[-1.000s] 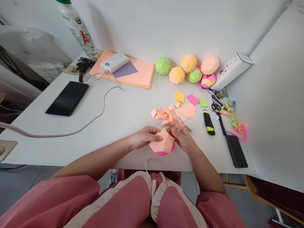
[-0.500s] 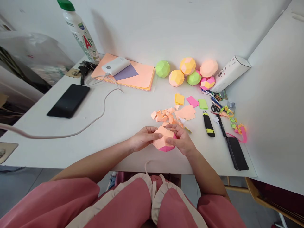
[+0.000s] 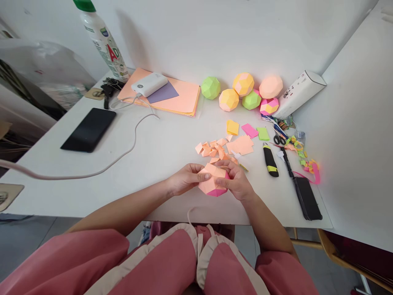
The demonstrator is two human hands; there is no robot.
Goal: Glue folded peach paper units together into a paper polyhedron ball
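Observation:
A peach and pink faceted paper ball (image 3: 212, 186) is held between both hands near the table's front edge. My left hand (image 3: 189, 178) grips its left side, thumb on top. On the right side, my right hand (image 3: 235, 179) has its thumb pressed on the peach face, with the fingers behind the ball. Just beyond the hands lie small folded peach pieces (image 3: 215, 150) and flat peach paper sheets (image 3: 241, 145). Stacks of yellow (image 3: 232, 127), pink (image 3: 249, 130) and green paper (image 3: 263, 133) sit farther back.
Several finished balls (image 3: 243, 84) stand by the wall, beside a white box (image 3: 302, 94). To the right are a cutter (image 3: 270, 160), scissors (image 3: 279, 139) and a black case (image 3: 307, 198). A tablet (image 3: 89, 130), power bank (image 3: 150, 84), cable (image 3: 135, 139) and bottle (image 3: 106, 47) occupy the left.
Both hands keep their hold on the ball, which shows almost the same faces. The view has shifted very slightly.

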